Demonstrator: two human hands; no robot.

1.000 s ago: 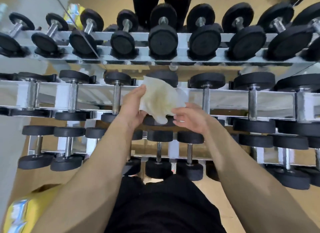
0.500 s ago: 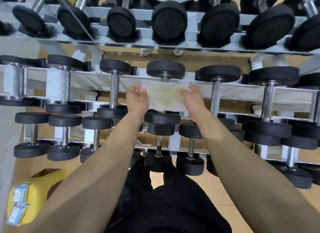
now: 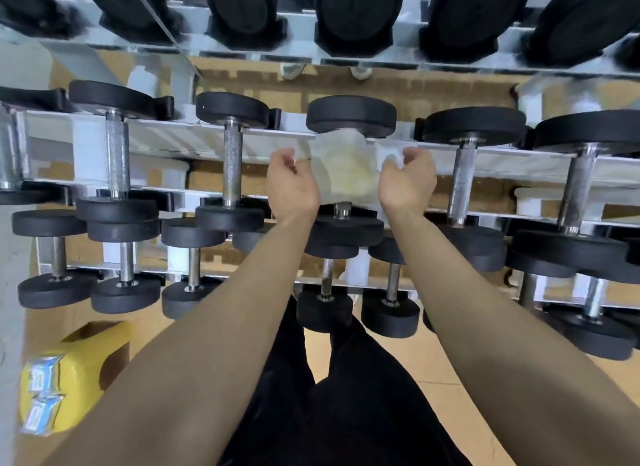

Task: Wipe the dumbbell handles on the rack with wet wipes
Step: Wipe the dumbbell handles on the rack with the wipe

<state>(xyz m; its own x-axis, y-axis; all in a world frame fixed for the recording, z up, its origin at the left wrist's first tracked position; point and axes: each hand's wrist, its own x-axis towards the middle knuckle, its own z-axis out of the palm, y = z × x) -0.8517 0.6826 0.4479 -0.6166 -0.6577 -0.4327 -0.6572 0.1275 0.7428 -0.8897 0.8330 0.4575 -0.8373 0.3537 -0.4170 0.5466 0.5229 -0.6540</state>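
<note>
A: Where's the wipe rn?
B: The wet wipe is draped over the handle of the mid-tier dumbbell on the rack. Only the near stub of the bar shows.
A: Hands?
B: Fingers curled. The left hand pinches the wipe's left edge, the right hand its right edge, wipe stretched btw them.
A: Tip?
B: IMO keep it taut, wrap it under the bar, pull side to side & work along the full length, incl. the ends by the weights.
</note>
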